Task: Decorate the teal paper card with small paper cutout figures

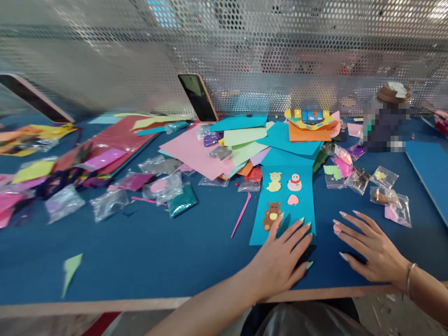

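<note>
My left hand (285,259) lies spread on the lower part of a blue paper card (303,179), its fingertips touching or close to a brown bear cutout (271,215). Above the bear on the card are a yellow animal cutout (275,182), a pink and white snowman-like figure (295,182) and a small pink piece (293,200). To the right of the card my right hand (371,245) has its fingers apart over the blue table; a small pinkish piece (336,228) shows at one fingertip. A pink stick (241,214) lies left of the card.
Coloured sheets (199,149) and small plastic bags (109,204) cover the table's back and left. A phone (198,98) leans on the perforated metal panel (245,60). More bags (385,196) lie right. A green scrap (72,270) is near the left front edge.
</note>
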`<state>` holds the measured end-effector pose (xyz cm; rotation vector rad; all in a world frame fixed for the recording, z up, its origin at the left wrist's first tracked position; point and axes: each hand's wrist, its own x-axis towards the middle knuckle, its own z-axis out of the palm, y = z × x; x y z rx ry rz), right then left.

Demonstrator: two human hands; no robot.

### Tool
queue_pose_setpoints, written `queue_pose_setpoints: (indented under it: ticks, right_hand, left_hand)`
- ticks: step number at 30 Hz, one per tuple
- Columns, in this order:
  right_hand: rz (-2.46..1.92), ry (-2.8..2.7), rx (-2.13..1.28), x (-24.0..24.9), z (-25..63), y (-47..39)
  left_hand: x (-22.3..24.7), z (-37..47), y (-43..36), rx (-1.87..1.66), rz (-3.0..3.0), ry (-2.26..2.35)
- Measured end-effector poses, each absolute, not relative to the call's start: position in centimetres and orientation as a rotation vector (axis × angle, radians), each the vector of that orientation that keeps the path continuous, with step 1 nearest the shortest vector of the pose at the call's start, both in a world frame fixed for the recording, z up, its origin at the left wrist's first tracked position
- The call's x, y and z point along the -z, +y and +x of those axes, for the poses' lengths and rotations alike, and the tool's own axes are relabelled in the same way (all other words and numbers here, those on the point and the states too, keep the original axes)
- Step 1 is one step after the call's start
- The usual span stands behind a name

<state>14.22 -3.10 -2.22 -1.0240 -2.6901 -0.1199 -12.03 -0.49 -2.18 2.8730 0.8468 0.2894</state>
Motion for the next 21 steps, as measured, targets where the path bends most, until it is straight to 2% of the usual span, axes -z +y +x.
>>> queue_pose_setpoints:
  ticks: [8, 21]
  right_hand:
    - [-1.126, -2.785, 0.182, 1.8, 13.81, -2.85]
    - [-1.453, -2.325, 0.35, 2.35, 14.51, -3.09]
  left_hand:
    - [1.96, -12.04, -0.47, -0.284, 2.878, 0.84]
    - [2.18, -12.06, -0.49, -0.282, 2.898, 0.845]
